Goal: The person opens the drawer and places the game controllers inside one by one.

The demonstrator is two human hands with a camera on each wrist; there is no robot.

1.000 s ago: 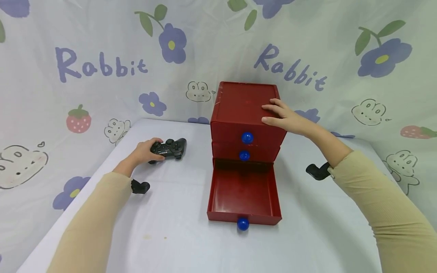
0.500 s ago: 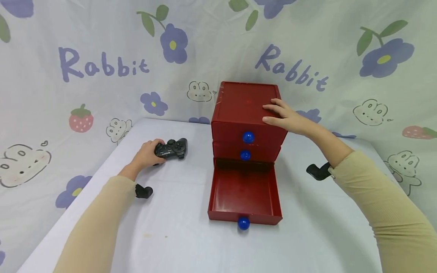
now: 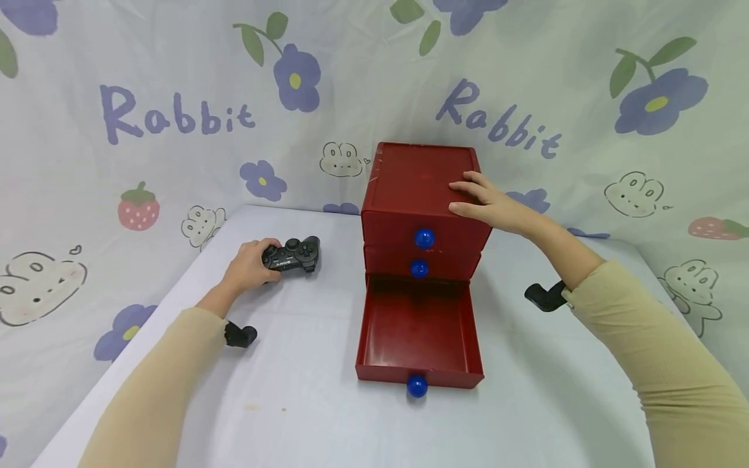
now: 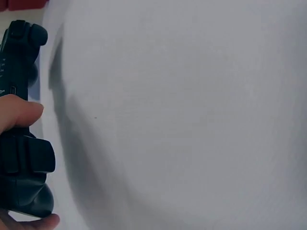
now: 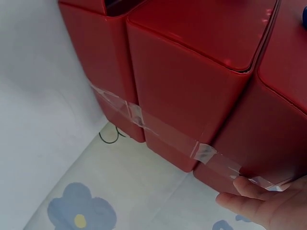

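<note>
On the left of the head view, my left hand (image 3: 248,265) grips one end of a black Sony game controller (image 3: 292,254). The left wrist view shows the controller (image 4: 24,163) at its left edge, with the thumb and a fingertip round it. My right hand (image 3: 488,203) rests on the top right edge of a red drawer cabinet (image 3: 421,179), fingers spread over the top. The cabinet's bottom drawer (image 3: 417,328) is pulled out with nothing in it; the two drawers above are closed. Each drawer front has a round blue knob (image 3: 417,386).
White cloth (image 3: 304,416) covers the table. A printed rabbit-and-flower curtain (image 3: 351,71) hangs behind. Black wrist camera mounts (image 3: 241,335) stick out from both sleeves. Clear tape (image 5: 172,136) runs along the cabinet's side in the right wrist view.
My left hand and the controller shift only slightly, a little right and then back. The right hand, cabinet and pulled-out drawer stay in place; the head view moves slightly.
</note>
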